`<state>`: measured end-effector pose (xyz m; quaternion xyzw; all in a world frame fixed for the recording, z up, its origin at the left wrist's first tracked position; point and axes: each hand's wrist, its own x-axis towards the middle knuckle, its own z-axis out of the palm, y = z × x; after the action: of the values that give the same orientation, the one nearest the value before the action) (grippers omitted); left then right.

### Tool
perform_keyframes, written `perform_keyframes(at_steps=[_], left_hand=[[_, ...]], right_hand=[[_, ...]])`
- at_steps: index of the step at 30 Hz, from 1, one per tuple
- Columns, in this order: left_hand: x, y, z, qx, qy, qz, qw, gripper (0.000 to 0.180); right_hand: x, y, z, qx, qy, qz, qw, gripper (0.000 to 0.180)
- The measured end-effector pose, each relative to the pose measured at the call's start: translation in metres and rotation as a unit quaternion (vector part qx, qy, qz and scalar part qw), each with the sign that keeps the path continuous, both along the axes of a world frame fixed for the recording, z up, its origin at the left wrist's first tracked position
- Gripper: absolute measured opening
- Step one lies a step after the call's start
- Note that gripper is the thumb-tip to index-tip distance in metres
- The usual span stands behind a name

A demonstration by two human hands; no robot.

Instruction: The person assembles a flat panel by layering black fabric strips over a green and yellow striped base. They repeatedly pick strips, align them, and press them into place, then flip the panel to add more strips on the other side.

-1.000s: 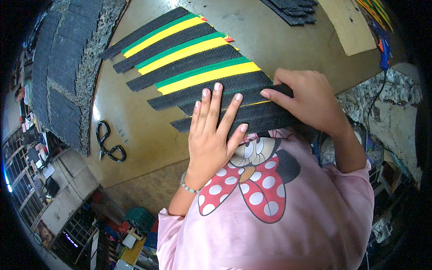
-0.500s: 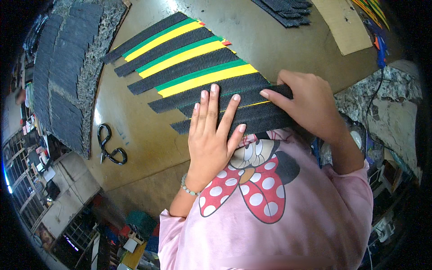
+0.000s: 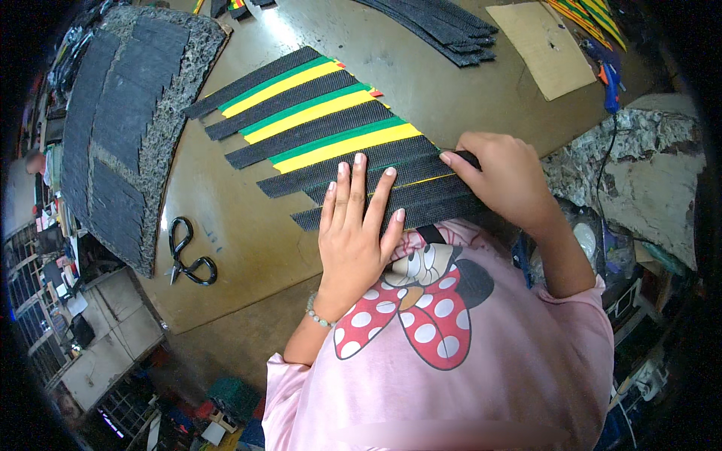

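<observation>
Black woven strips (image 3: 297, 124) lie side by side on the table, with green strips (image 3: 346, 136) and yellow strips (image 3: 350, 148) between them in a slanted, stepped panel. Small red ends show along its far right edge. My left hand (image 3: 350, 233) rests flat over the nearest black strips, fingers spread, pressing on them. At the panel's right edge, my right hand (image 3: 504, 177) pinches the end of a black strip (image 3: 425, 167) between thumb and fingers. Its fingertips are partly hidden beneath the strip. Only a thin yellow line shows between the nearest black strips.
Black-handled scissors (image 3: 178, 265) lie left of the panel. A grey board (image 3: 162, 116) covered with black pieces stands at far left. Toward the back are a stack of black strips (image 3: 444, 34), tan cardboard (image 3: 538, 56), coloured strips (image 3: 587, 22) and a blue glue gun (image 3: 611, 86) with its cord.
The whole view has shifted slightly, so the table things sit lower in it. My left hand stays flat on the strips; my right hand keeps its pinch, its fingers curled more around the edge.
</observation>
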<state>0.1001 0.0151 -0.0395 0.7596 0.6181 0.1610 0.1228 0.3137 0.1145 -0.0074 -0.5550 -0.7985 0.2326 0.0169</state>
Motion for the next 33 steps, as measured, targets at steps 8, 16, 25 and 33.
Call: perform_keyframes(at_steps=[8,16,25,33], left_hand=[[0.0,0.0,-0.001,0.015,0.044,0.004,0.999,0.05],[-0.002,-0.002,0.001,0.014,0.041,0.004,0.999,0.052],[-0.004,-0.008,0.001,0.058,-0.046,0.023,0.997,0.058],[-0.008,-0.009,-0.003,0.115,-0.141,0.026,0.983,0.037]], right_hand=[[-0.046,-0.041,-0.032,0.26,0.142,0.15,0.943,0.038],[0.048,0.019,-0.022,0.198,0.168,0.054,0.964,0.023],[-0.068,0.267,-0.044,0.246,0.123,0.036,0.961,0.036],[-0.042,0.283,-0.034,-0.077,0.328,-0.102,0.936,0.041]])
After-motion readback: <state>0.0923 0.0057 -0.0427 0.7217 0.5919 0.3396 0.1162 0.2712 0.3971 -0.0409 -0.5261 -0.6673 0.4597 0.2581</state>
